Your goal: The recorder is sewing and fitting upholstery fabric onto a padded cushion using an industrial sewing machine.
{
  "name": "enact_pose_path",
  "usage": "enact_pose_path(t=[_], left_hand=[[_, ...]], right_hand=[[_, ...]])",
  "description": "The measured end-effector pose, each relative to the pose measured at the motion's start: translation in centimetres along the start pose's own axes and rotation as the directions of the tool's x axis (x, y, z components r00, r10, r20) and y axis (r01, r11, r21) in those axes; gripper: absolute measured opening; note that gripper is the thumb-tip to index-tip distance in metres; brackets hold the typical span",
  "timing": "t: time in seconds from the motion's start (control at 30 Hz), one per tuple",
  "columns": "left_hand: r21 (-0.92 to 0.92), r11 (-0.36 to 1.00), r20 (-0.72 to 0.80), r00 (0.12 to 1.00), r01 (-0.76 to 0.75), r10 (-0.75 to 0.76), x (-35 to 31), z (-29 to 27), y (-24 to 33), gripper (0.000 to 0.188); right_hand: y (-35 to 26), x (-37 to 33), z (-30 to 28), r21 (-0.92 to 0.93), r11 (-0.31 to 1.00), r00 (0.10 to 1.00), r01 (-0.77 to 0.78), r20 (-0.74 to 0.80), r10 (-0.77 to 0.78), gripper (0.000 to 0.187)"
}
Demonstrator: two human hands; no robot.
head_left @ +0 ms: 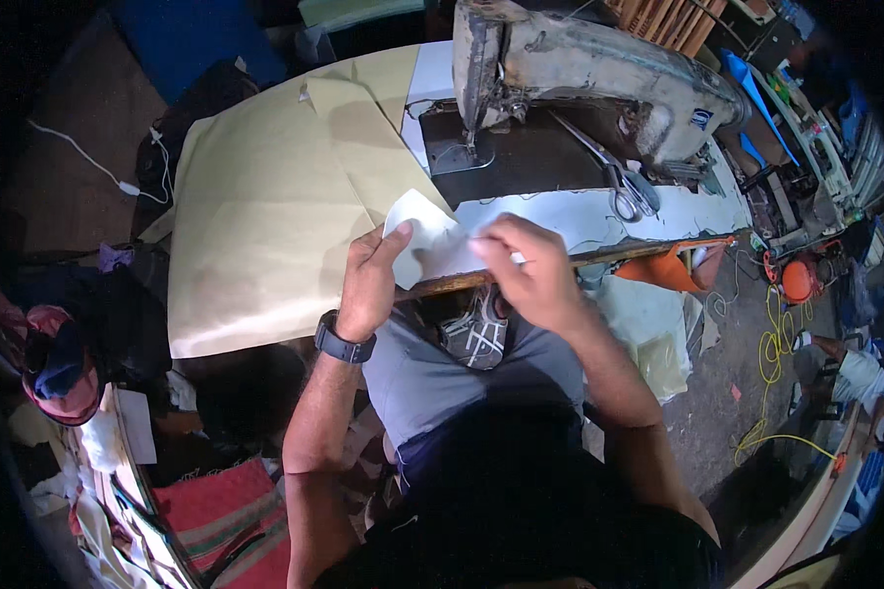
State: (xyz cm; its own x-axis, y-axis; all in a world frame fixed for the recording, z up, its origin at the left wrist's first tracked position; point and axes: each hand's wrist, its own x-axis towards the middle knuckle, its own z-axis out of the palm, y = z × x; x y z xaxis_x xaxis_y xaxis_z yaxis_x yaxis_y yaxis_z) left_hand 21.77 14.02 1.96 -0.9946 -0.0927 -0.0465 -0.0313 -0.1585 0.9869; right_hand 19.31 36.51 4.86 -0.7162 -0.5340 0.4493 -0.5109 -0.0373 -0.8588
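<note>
My left hand (371, 280), with a dark watch (345, 340) on its wrist, grips a small white piece of sheet material (424, 236), its thumb on top. Just right of it, my right hand (535, 267) is closed in a pinch by that piece's edge. A bit of white shows between its fingers; what it is I cannot make out. Both hands are over the table's front edge. Beneath and left of them spreads a large cream sheet (255, 216), folded over near the middle. The old sewing machine (599, 83) stands beyond my right hand.
Scissors (627, 191) lie on the white tabletop (550, 211) below the machine arm. An orange pouch (668, 270) hangs at the table's front edge. Yellow cable (774, 339) runs over the floor at right, where another person (859, 378) is. A red striped cloth (224, 520) lies lower left.
</note>
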Motion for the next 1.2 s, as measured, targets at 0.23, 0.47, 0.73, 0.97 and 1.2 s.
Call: enact_pose_path(t=[0.23, 0.47, 0.73, 0.97, 1.2], left_hand=[[0.002, 1.000, 0.017, 1.000, -0.024, 0.024, -0.3, 0.6, 0.4, 0.033], [0.145, 0.989, 0.024, 0.999, -0.026, 0.022, -0.7, 0.7, 0.5, 0.032], [0.210, 0.978, 0.008, 1.000, 0.012, -0.014, -0.7, -0.1, 0.3, 0.037], [0.127, 0.991, 0.015, 0.999, 0.031, -0.033, -0.4, 0.2, 0.9, 0.036], [0.592, 0.709, 0.100, 0.908, -0.383, 0.407, -0.1, -1.7, -1.9, 0.033]], right_hand=[[2.3, 1.0, 2.9, -0.618, 0.786, 0.979, -0.011, -0.166, -0.117, 0.019], [2.5, 0.9, 3.2, -0.770, 0.638, 0.978, 0.017, -0.121, -0.173, 0.013], [0.7, 0.4, 2.0, -0.590, 0.800, 0.975, 0.104, -0.099, -0.200, 0.009], [0.6, -1.1, -0.7, 0.135, 0.943, 0.948, -0.304, 0.144, 0.284, 0.012], [0.9, 1.5, 2.5, -0.422, 0.906, 0.980, 0.022, -0.169, -0.103, 0.020]])
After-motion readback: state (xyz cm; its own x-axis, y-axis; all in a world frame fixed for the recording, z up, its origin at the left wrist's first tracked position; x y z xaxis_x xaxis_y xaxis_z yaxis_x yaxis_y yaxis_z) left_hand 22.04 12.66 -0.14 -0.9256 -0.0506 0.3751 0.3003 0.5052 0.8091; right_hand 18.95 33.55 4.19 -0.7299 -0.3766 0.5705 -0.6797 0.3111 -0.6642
